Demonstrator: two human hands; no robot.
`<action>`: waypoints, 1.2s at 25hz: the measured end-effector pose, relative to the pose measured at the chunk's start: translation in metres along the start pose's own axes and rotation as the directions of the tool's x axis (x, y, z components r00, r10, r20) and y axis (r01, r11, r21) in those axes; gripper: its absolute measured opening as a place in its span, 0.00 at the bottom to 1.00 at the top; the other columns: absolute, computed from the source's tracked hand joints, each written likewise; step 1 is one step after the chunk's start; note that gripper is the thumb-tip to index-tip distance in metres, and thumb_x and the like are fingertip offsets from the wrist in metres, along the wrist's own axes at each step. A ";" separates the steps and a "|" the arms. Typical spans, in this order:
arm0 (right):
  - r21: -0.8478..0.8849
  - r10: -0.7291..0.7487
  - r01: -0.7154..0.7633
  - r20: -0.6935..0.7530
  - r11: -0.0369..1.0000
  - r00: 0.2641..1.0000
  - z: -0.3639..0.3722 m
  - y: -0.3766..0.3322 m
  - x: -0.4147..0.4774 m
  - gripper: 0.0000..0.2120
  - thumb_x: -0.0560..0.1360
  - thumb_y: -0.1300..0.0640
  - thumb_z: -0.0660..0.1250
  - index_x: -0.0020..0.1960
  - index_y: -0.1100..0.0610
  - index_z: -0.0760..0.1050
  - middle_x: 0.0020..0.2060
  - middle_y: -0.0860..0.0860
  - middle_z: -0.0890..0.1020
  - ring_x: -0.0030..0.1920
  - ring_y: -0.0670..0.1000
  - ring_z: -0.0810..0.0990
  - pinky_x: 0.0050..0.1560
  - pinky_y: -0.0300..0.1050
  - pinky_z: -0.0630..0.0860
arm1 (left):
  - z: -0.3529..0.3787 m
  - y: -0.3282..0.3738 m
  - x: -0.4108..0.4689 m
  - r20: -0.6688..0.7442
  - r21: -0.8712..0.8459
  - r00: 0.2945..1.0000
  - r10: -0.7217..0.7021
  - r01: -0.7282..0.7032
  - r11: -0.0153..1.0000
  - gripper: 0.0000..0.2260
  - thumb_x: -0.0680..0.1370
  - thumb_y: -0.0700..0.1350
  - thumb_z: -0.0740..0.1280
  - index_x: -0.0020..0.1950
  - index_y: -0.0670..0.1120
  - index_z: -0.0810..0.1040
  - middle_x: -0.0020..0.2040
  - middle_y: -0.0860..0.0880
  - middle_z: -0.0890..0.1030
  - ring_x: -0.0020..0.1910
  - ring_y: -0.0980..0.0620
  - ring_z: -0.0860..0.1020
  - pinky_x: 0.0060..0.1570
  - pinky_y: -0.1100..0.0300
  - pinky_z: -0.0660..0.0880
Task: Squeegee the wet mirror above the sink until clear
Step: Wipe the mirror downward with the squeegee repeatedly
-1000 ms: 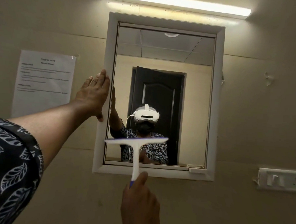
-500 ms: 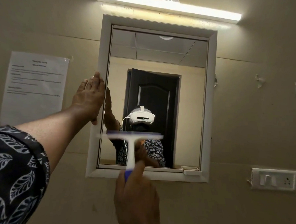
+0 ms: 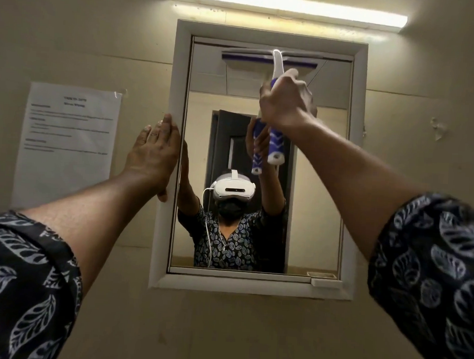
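A mirror (image 3: 323, 184) in a white frame (image 3: 249, 285) hangs on the beige wall. A white and blue squeegee (image 3: 277, 63) has its blade flat against the glass along the mirror's top edge, handle pointing down. My right hand (image 3: 286, 99) is closed around the squeegee's handle, arm raised high. My left hand (image 3: 155, 153) lies flat with fingers together against the frame's left side. The glass reflects me and a dark door; I cannot tell whether water is on it.
A lit tube light (image 3: 286, 5) runs above the mirror. A printed paper sheet (image 3: 67, 143) is taped to the wall left of the frame. A small white ledge (image 3: 325, 282) juts from the frame's lower right corner.
My right hand has lifted the squeegee from the mirror's lower part up to its top edge. The left hand stayed on the frame's left side.
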State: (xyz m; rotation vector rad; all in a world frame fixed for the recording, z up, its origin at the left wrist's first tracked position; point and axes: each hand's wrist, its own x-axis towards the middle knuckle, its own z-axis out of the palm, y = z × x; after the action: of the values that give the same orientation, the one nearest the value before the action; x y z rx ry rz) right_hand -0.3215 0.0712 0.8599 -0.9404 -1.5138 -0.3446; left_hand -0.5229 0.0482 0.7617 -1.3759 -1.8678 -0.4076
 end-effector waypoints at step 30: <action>-0.161 0.213 -0.160 0.406 0.974 0.888 0.029 0.076 -0.311 0.16 0.79 0.49 0.53 0.62 0.56 0.56 0.41 0.51 0.79 0.38 0.52 0.80 0.38 0.50 0.79 | -0.011 0.002 -0.012 -0.013 -0.036 1.000 0.016 -0.016 0.999 0.65 0.58 0.49 0.82 0.77 0.39 0.37 0.77 0.39 0.38 0.77 0.42 0.41 0.75 0.50 0.42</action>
State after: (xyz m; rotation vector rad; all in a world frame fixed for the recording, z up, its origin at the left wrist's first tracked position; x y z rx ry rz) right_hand -0.3150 0.0296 0.5415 -1.3121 -1.7884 -0.0947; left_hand -0.5157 0.0336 0.7596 -1.4085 -1.8458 -0.4433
